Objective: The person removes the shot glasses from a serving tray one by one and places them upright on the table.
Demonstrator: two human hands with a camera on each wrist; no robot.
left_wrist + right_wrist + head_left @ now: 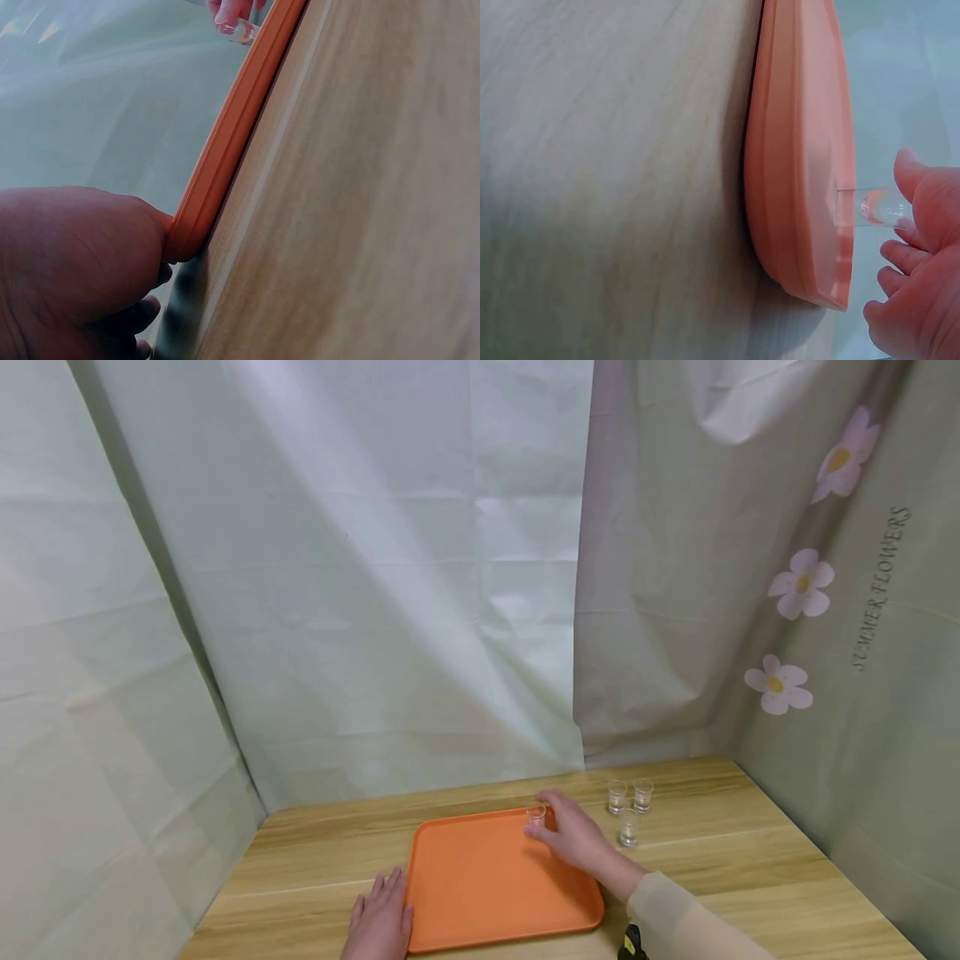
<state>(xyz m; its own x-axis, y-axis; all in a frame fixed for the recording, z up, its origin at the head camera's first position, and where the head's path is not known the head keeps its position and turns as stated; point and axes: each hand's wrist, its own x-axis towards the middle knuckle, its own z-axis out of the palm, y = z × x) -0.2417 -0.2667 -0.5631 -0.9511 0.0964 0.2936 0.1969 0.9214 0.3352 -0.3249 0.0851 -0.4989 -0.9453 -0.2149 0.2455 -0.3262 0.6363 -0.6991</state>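
Note:
An orange tray [495, 881] lies on the wooden table. My left hand [380, 918] rests at its left edge; in the left wrist view that hand [82, 262] touches the near corner of the tray [214, 172]. Near the tray's far right corner, a small clear glass [536, 815] stands upright on the tray. My right hand [573, 833] is around this glass, thumb on the near side and fingers on the far side. In the right wrist view, the thumb of the right hand [930, 225] is spread away from the glass [862, 208].
Several more clear glasses stand right of the tray: one at the back [617, 796], another beside it [642, 795], and a nearer one [628, 831]. Pale curtains [375, 610] enclose the table [750, 843] at the back and sides. A black and yellow object [632, 941] shows by the right sleeve.

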